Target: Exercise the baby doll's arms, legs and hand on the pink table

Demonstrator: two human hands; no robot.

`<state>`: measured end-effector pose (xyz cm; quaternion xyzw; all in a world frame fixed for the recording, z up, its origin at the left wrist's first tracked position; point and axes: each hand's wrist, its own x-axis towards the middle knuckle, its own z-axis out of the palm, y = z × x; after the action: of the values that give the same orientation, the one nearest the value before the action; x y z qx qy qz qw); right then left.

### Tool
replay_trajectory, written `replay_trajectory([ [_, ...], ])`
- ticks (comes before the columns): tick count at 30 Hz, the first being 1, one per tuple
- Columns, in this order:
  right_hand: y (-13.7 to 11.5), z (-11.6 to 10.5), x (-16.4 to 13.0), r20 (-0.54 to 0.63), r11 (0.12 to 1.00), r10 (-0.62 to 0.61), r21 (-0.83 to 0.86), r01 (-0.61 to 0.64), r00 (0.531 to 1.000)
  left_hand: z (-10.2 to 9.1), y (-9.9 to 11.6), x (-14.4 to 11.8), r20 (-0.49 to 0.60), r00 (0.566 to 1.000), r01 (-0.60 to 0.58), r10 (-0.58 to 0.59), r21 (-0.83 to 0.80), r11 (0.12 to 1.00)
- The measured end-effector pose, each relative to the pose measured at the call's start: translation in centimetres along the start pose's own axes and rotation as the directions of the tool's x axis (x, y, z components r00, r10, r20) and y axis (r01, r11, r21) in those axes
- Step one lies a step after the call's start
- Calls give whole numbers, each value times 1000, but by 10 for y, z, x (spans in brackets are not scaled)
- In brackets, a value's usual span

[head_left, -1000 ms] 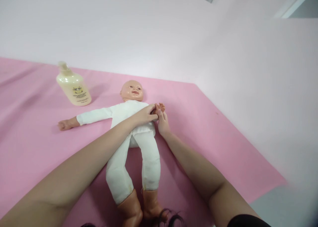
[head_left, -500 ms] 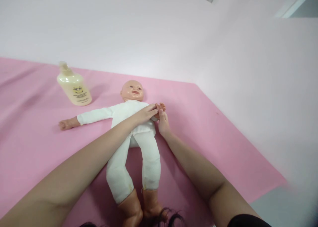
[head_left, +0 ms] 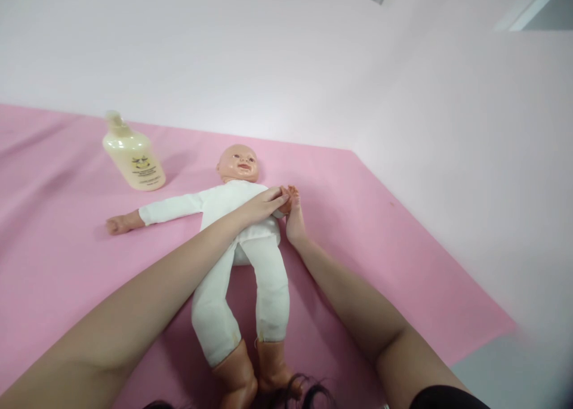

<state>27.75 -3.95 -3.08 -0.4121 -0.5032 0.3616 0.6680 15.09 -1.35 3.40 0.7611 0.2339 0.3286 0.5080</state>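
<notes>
A baby doll [head_left: 239, 209] with a white cloth body lies on its back on the pink cover [head_left: 358, 230], head away from me. My left hand [head_left: 264, 207] reaches across its chest and is closed round the doll's hand [head_left: 285, 205] on the right side. From the other side, my right hand [head_left: 294, 221] grips that same small hand, thumb uppermost. Part of the doll's hand and most of my right fingers are hidden. The doll's other arm [head_left: 172, 208] stretches out to the left, untouched.
A pump bottle [head_left: 136, 158] of pale yellow liquid stands left of the doll's head. White wall or floor surrounds the pink cover, whose edge runs diagonally down the right side. Dark hair strands [head_left: 308, 391] hang over the doll's feet at the bottom.
My right thumb has shifted slightly up and right on the doll's hand. My left fingers moved a little; the doll's body and the bottle stay put.
</notes>
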Motion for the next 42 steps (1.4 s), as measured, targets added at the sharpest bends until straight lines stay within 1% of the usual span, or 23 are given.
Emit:
replay_trajectory([
  [6, -3, 1, -2, 13, 999, 15, 35, -16, 1000, 0, -1, 1, 27, 1000, -14, 14, -13, 1000],
  [12, -4, 2, -2, 12, 998, 55, 16, -55, 998, -2, -2, 0, 38, 999, -4, 4, 2, 1000],
  [19, -2, 2, -1, -7, 998, 51, 37, -51, 999, -1, -4, 1, 4, 999, -44, 44, 30, 999],
  [24, -4, 3, 0, 3, 998, 35, 45, -35, 999, 0, -3, 0, -29, 999, -20, 21, 40, 999],
  [32, -5, 3, -1, 6, 995, 51, 83, -52, 999, 0, -4, 1, -14, 999, -28, 29, 28, 999],
  [36, -6, 3, -1, 7, 990, 61, 125, -61, 998, 0, -4, 1, -27, 999, -20, 21, 26, 999],
  [42, -8, 4, 0, 7, 990, 61, 130, -61, 998, 1, -5, 2, -23, 999, -23, 23, 13, 1000],
])
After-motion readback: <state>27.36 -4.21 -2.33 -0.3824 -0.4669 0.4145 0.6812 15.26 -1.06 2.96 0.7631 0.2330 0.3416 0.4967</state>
